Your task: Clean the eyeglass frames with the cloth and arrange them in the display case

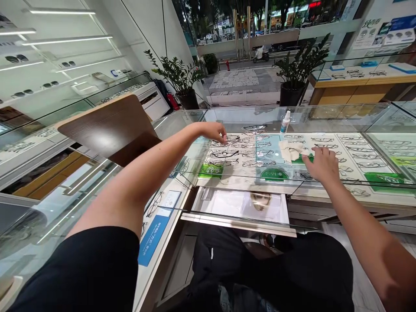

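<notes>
My left hand [214,131] reaches over the far left of the glass showcase, its fingers curled down and pinched at a pair of eyeglasses [232,139]. My right hand [324,165] is open, fingers spread with palm down, above the right part of the counter. Just left of that hand lies a crumpled beige cloth [289,151]. Behind the cloth stands a small white spray bottle [285,122]. Several eyeglasses lie in rows, among them a dark-framed pair [224,154] nearer to me than my left hand.
A pulled-out drawer [227,203] with papers sits over my lap. Green cards [210,170] lie among the frames. At left are a brown wooden board [110,125] and a blue leaflet [156,234]. Potted plants [186,82] stand near the glass door.
</notes>
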`<action>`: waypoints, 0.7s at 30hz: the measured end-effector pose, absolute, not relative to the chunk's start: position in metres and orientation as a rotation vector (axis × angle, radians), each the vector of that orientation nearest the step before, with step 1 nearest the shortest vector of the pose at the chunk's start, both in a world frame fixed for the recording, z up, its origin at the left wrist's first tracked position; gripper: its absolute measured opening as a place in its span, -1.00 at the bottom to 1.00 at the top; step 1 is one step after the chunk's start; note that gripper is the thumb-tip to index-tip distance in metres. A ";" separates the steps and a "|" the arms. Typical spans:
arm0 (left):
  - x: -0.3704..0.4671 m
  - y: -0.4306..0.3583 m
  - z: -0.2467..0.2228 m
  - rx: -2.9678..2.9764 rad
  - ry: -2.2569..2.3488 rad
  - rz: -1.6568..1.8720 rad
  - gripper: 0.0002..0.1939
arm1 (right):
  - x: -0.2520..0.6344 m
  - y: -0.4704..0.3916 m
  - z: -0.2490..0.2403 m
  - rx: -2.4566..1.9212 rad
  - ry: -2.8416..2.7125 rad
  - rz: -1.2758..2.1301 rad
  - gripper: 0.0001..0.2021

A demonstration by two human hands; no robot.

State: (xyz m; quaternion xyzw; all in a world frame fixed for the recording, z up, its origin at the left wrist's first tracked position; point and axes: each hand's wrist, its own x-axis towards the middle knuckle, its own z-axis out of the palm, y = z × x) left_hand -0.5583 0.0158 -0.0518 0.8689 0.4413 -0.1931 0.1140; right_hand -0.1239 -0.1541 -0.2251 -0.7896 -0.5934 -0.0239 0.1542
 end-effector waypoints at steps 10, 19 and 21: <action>-0.559 0.038 -0.104 2.683 1.456 -0.561 -0.69 | -0.127 -0.155 -0.222 -2.257 -1.696 -0.065 -0.26; -0.558 0.027 -0.108 2.711 1.418 -0.563 -0.68 | -0.126 -0.154 -0.222 -2.263 -1.699 -0.069 -0.27; -0.558 0.025 -0.108 2.718 1.419 -0.573 -0.67 | -0.127 -0.155 -0.222 -2.268 -1.698 -0.064 -0.27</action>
